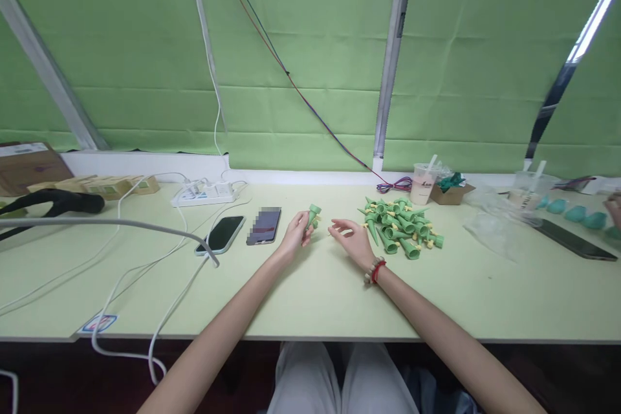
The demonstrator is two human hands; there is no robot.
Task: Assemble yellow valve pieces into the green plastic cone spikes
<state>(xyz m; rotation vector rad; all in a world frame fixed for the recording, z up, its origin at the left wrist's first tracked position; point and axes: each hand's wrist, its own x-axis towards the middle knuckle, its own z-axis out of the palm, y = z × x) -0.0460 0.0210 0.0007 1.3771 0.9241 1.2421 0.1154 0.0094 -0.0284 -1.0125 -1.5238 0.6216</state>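
My left hand (293,237) is closed around a small green cone-shaped piece (314,209) with yellow bits on its side, held just above the table. To its right, my right hand (353,242) has its thumb and fingertips drawn close together in a pinch. Whatever is between them, if anything, is too small to make out. Beside that hand lies a heap of similar green cones (402,226), hollow at the wide end and pointed at the other, several with yellow bits.
Two phones, a dark one (220,235) and another (264,226), lie left of my hands. White cables (140,265) cross the left side near a power strip (208,194). Behind the heap stand a drink cup (423,184) and small carton (451,194). Another person's hand (614,208) shows far right.
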